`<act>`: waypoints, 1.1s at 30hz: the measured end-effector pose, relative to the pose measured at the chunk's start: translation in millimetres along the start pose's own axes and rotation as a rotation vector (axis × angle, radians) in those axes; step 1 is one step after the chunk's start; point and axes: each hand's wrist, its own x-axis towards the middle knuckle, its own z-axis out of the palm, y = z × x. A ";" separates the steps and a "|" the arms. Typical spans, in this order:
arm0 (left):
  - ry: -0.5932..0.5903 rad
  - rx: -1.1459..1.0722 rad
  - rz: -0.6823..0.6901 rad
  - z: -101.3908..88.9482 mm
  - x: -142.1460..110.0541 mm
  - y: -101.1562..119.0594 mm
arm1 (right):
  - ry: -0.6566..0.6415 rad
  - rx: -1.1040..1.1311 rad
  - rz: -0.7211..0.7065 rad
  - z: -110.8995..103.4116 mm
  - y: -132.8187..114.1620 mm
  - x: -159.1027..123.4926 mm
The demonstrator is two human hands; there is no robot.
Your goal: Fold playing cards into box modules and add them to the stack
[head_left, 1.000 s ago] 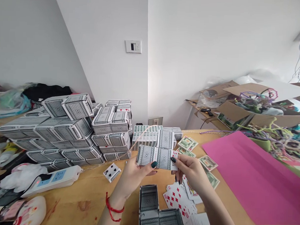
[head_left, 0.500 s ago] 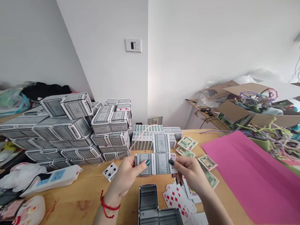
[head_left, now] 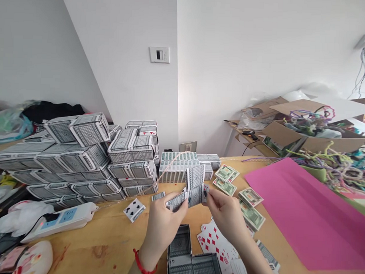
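A folded piece made of joined playing cards [head_left: 195, 179] with grey patterned backs is held up in front of me. One panel stands upright and others spread sideways. My left hand [head_left: 164, 222] is closed around its left panel, which is tilted. On the other side my right hand [head_left: 227, 212] pinches the end with a red J on it. Below sits an L-shaped open box of cards [head_left: 180, 243], partly cut off by the frame. Face-up diamond cards [head_left: 211, 244] lie beside the box, and a spade card [head_left: 134, 210] is left of my left hand.
Stacked card boxes [head_left: 71, 157] fill the left back, behind a white power strip [head_left: 62, 220]. Green card stacks [head_left: 251, 213] and a pink sheet [head_left: 302, 221] lie at right. Beyond are yarn [head_left: 343, 162] and a cardboard box [head_left: 328, 144].
The left panel of the card piece has gone from flat to tilted. My left hand has turned and wrapped round it, while my right hand keeps its pinch on the J end.
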 end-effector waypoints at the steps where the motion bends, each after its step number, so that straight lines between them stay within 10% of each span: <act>1: 0.028 0.019 0.022 3.6 -2.7 0.8 | 0.062 -0.043 -0.008 4.5 -0.2 -2.3; 5: 0.113 0.010 0.095 12.3 -9.4 0.5 | 0.294 -0.087 0.011 17.3 -2.6 -10.2; 12: -0.019 -0.207 -0.068 -20.0 6.5 -9.0 | -0.270 0.761 0.261 -14.4 -16.2 -0.3; 17: -0.158 -0.427 -0.057 -20.1 7.5 -8.6 | -0.206 1.068 0.392 -9.2 -20.0 -0.1; 33: -0.157 -0.442 -0.119 3.4 -1.2 -4.9 | -0.033 0.911 0.315 14.1 -22.8 -9.9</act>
